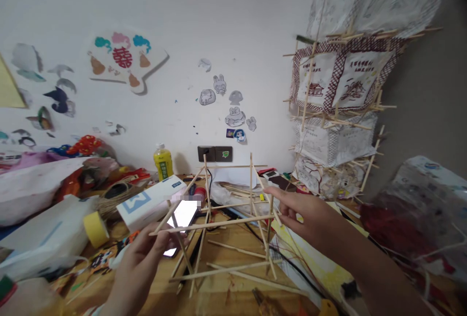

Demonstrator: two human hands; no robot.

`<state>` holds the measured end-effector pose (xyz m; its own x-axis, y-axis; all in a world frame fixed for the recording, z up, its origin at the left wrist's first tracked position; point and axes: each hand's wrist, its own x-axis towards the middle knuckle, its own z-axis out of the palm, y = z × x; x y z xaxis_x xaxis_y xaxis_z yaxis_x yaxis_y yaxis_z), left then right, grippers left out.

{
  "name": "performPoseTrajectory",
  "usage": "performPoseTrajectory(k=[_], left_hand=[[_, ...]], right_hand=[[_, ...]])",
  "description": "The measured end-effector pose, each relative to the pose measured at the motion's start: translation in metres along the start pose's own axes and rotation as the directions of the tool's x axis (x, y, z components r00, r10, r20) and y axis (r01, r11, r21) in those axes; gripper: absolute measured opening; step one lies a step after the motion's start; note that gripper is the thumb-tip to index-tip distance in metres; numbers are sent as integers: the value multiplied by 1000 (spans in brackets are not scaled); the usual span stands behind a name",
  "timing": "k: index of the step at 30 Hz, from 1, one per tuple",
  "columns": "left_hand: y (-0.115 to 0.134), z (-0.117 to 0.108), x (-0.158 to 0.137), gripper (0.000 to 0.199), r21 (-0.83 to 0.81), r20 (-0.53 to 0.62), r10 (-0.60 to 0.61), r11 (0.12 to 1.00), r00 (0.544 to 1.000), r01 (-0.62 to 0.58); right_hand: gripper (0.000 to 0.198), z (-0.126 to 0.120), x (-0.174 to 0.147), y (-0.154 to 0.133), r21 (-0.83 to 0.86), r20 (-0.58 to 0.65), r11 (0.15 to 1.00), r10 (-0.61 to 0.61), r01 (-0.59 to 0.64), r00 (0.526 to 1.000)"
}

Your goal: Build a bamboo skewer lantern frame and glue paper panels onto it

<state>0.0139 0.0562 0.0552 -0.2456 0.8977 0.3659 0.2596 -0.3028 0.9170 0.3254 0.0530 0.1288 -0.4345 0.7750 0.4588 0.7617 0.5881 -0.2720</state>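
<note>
A box-shaped frame of thin wooden sticks (219,224) stands on the wooden table in front of me. My left hand (140,257) pinches its near left top corner, where two sticks cross. At the right side, my right hand (306,211) has its fingers bent round the top right stick near the corner; some fingertips are hidden behind the wood. Loose sticks (255,282) lie on the table inside and in front of the frame. A lit phone (184,215) shows through the frame's left side.
At the left are a white box (149,201), a roll of yellow tape (96,229) and a yellow drink bottle (162,163). A tall paper-covered stick lantern (321,82) rises at the back right. Yellow-painted paper (324,250) and a black cable lie right of the frame.
</note>
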Motion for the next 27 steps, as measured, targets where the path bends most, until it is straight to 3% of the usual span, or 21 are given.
performPoseTrajectory(k=[20,27], left_hand=[[-14,-2,0,47,-72,-3,-4,997,1000,4],[-9,-2,0,47,-51,-8,3,999,1000,-4]], right_hand=[[47,4,2,-3,-26,8,1000,-14,14,1000],[48,2,1,-1,-7,6,1000,-22,22,1000]])
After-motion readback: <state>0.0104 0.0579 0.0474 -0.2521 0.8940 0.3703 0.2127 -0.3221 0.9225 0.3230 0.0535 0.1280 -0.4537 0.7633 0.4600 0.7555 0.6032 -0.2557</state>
